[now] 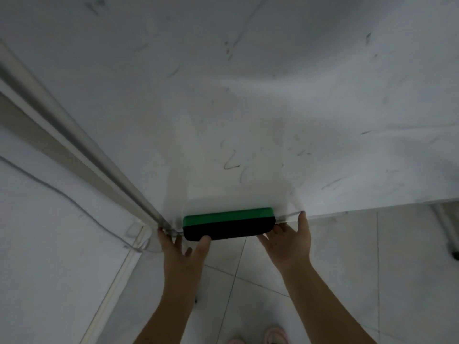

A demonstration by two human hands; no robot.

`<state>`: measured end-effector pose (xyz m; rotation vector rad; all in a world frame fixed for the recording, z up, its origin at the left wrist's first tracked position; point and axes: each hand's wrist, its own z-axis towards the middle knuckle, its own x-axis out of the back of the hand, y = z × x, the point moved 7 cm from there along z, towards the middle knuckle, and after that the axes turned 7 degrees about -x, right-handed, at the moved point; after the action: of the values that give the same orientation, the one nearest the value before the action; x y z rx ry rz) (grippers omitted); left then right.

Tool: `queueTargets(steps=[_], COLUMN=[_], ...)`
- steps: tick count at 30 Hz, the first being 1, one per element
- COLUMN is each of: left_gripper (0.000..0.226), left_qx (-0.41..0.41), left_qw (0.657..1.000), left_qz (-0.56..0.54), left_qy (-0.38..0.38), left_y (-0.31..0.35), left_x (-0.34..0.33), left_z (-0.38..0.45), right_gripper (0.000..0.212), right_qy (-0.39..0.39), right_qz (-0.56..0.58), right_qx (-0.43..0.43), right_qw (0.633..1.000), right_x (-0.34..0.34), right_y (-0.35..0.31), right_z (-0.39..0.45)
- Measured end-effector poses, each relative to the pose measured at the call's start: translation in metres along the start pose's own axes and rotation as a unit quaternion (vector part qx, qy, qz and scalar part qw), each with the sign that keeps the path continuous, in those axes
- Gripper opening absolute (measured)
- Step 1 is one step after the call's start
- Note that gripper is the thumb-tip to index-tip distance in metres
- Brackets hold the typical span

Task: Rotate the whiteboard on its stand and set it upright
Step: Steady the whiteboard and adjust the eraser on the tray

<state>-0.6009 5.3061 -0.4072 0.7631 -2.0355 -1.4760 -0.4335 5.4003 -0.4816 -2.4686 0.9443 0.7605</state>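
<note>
The whiteboard (248,83) fills the upper view, its white face smeared with faint marker traces. It tilts toward me, and its silver frame edge (74,145) runs diagonally down to the lower left corner. A green and black eraser (228,223) sits at the board's bottom edge. My left hand (181,247) grips that edge at the corner, thumb against the eraser's underside. My right hand (290,242) holds the same edge just right of the eraser, with its fingers behind the board.
A white wall (49,232) with a loose grey cable (74,202) stands close on the left. Pale floor tiles (372,269) lie below. A stand leg with a dark caster (454,254) shows at the far right. My pink shoes (275,336) are at the bottom.
</note>
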Motion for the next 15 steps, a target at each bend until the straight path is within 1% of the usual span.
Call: queueTargets(steps=[2, 4, 5, 10, 13, 15], left_gripper=[0.078, 0.078, 0.078, 0.075, 0.077, 0.077], left_qx=[0.006, 0.019, 0.024, 0.004, -0.015, -0.028], left_qw=[1.000, 0.997, 0.996, 0.995, 0.995, 0.993], left_qz=[-0.001, 0.018, 0.034, 0.073, 0.086, 0.103], left_qy=[0.030, 0.072, 0.080, 0.061, 0.046, 0.049], left_y=[0.001, 0.000, 0.001, 0.003, 0.004, 0.009], left_x=[0.001, 0.007, 0.009, 0.002, -0.003, -0.002], left_z=[-0.002, -0.004, -0.005, 0.004, 0.014, 0.016], right_gripper=[0.059, 0.068, 0.071, 0.081, 0.077, 0.072], right_qy=[0.004, 0.006, 0.012, 0.030, 0.039, 0.063], right_qz=[-0.008, -0.018, -0.023, -0.065, -0.105, -0.135], right_qx=[0.002, 0.003, 0.001, 0.012, 0.015, 0.036], right_qw=[1.000, 1.000, 1.000, 0.997, 0.994, 0.988], right_x=[-0.001, 0.002, 0.005, 0.004, -0.005, -0.006], right_y=[-0.002, -0.005, -0.005, -0.015, -0.023, -0.030], right_z=[-0.003, -0.003, -0.003, 0.001, 0.000, -0.007])
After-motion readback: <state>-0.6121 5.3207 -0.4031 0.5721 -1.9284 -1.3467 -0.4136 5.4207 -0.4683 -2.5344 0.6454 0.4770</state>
